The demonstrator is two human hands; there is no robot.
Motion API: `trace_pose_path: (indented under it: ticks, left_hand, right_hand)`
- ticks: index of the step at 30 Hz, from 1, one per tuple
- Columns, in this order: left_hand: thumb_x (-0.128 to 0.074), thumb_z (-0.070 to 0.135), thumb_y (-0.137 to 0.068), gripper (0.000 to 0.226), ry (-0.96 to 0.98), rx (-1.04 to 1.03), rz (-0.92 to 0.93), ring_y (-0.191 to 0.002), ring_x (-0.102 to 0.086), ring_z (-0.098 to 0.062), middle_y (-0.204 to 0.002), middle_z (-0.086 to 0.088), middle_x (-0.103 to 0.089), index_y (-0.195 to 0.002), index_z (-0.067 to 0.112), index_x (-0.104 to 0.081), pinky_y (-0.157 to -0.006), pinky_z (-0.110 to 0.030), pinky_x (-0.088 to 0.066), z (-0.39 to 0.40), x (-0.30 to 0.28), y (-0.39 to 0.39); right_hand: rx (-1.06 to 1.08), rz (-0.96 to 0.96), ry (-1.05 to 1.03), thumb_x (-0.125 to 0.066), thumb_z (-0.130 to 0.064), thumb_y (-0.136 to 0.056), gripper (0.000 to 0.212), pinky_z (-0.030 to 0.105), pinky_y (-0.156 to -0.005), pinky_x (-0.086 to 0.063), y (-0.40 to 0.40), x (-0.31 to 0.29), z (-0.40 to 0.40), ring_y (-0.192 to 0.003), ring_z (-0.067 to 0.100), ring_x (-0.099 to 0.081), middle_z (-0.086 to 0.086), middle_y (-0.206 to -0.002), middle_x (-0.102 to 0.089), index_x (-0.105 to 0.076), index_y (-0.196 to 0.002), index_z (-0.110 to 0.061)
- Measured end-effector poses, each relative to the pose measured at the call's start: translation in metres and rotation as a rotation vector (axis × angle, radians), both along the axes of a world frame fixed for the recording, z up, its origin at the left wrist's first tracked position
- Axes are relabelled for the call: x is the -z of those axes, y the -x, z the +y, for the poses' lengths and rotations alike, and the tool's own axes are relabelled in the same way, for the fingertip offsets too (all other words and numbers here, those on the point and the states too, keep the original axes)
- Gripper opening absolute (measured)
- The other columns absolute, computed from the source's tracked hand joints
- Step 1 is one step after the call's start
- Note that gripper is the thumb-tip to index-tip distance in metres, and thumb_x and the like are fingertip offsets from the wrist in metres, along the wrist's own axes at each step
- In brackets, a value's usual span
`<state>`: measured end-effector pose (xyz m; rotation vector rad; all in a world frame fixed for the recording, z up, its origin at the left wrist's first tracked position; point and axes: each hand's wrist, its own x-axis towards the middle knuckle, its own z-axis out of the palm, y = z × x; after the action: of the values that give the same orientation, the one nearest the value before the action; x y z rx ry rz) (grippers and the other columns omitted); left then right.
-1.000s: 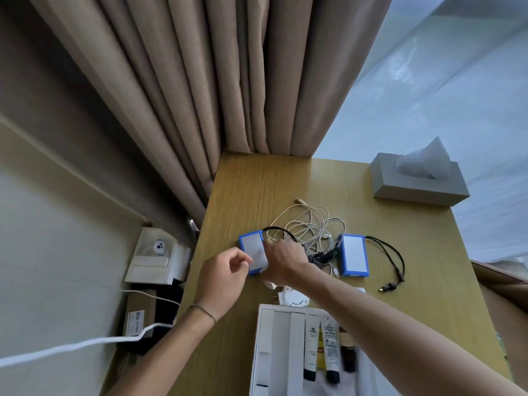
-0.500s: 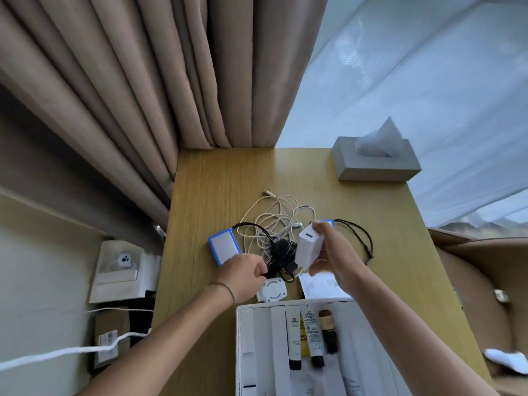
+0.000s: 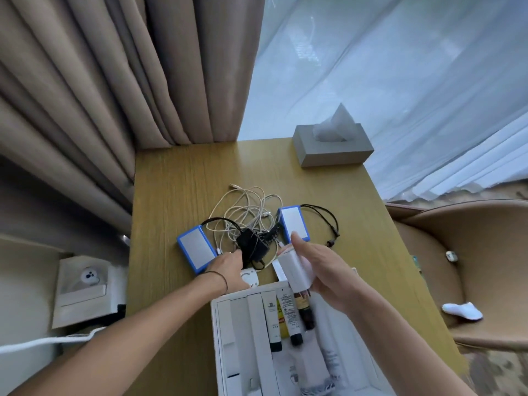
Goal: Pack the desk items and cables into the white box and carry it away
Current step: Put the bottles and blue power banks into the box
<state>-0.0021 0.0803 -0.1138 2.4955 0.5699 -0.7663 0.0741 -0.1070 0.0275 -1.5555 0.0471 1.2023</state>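
The open white box lies at the desk's near edge and holds several tubes and white inserts. My right hand grips a white charger block just above the box's far rim. My left hand reaches to the black adapter; its fingertips are hidden, so whether it holds the adapter is unclear. A tangle of white cables lies behind the adapter. Two blue-edged white cards flank the tangle, the right one on a black cord.
A grey tissue box stands at the wooden desk's far right corner. Beige curtains hang behind left. A tan chair with a white cloth is to the right. A small round white item lies by the box.
My right hand has carried the white charger block down and back toward the box. My left hand has shifted forward to the black adapter. The camera has moved closer to the desk.
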Motion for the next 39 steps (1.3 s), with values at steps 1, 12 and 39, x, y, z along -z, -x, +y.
trace_pose_path:
  ticks: [1, 12, 39]
  left_hand:
    - [-0.075, 0.047, -0.069, 0.045, 0.007, -0.020, -0.002, -0.080, -0.054, -0.024, -0.090, -0.002, -0.057, -0.094, 0.021, -0.048, -0.066, -0.032, -0.042, 0.001, 0.000, 0.002]
    - [-0.080, 0.033, -0.072, 0.027, 0.252, -0.476, -0.240, -0.081, -0.068, -0.026, -0.086, -0.006, -0.071, -0.085, 0.014, -0.068, -0.064, -0.037, -0.056, 0.013, -0.057, 0.032]
    - [-0.054, 0.035, -0.099, 0.028, 0.447, -0.947, -0.437, -0.063, -0.060, -0.018, -0.084, -0.008, -0.067, -0.100, 0.009, -0.065, -0.045, -0.020, -0.042, -0.042, -0.119, 0.146]
  right_hand:
    - [-0.049, -0.003, -0.025, -0.072, -0.062, -0.075, 0.051, 0.033, -0.065, -0.053, 0.001, -0.001, -0.003, -0.072, 0.016, -0.065, 0.003, -0.085, -0.071, -0.079, -0.097, -0.017]
    - [-0.588, -0.358, 0.095, -0.073, -0.017, -0.091, 0.047, 0.024, -0.062, -0.057, 0.031, 0.002, -0.012, -0.081, 0.018, -0.066, 0.004, -0.105, -0.064, -0.054, -0.131, -0.034]
    - [-1.779, -1.664, -0.275, -0.069, -0.015, -0.090, 0.023, 0.030, -0.063, -0.043, 0.100, 0.091, 0.000, -0.076, 0.015, -0.039, 0.006, -0.102, -0.052, -0.067, -0.113, -0.014]
